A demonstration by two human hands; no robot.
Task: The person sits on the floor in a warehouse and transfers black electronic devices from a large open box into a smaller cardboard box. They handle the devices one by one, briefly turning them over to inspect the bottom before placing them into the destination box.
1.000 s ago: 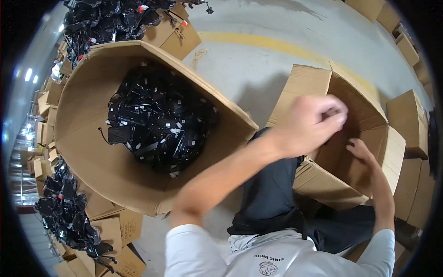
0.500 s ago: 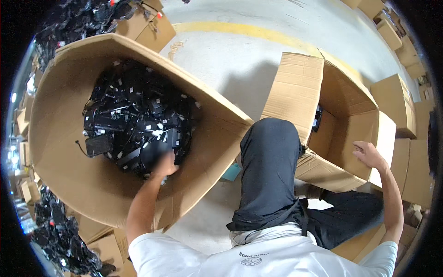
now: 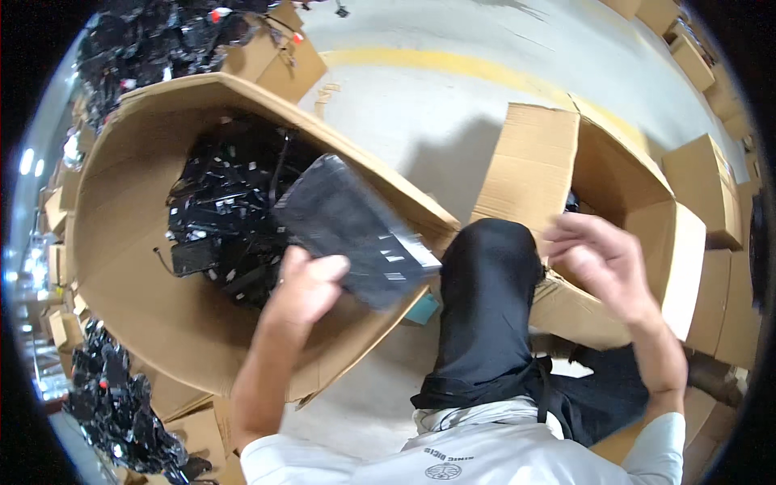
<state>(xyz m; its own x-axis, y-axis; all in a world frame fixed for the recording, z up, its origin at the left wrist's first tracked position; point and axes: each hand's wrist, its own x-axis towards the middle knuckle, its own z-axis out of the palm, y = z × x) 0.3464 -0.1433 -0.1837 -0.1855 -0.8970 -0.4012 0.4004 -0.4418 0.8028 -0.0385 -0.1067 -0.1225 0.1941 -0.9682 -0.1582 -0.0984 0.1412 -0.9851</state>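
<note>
My left hand (image 3: 307, 287) grips a flat black rectangular panel (image 3: 347, 226) with a few small white labels near one end. The panel tilts over the right wall of the large cardboard box (image 3: 121, 267); its exact kind cannot be made out. Below it in that box lies a heap of black plastic parts (image 3: 222, 194) with cables and small white tags. My right hand (image 3: 602, 259) is raised at the near side of the smaller cardboard box (image 3: 558, 315), fingers apart and slightly blurred, holding nothing. Inside the smaller box a dark part (image 3: 572, 201) shows beside the raised flap.
My bent knee (image 3: 489, 267) stands between the two boxes. Piles of black parts (image 3: 162, 48) in clear wrap lie at the far left, more (image 3: 121, 404) at the near left. Closed cartons (image 3: 703, 190) line the right side. A yellow line (image 3: 420, 61) crosses the floor.
My left hand has lifted the black panel out of the heap and moved it right, toward the box's edge. My right hand has moved left and up from the smaller box's right side.
</note>
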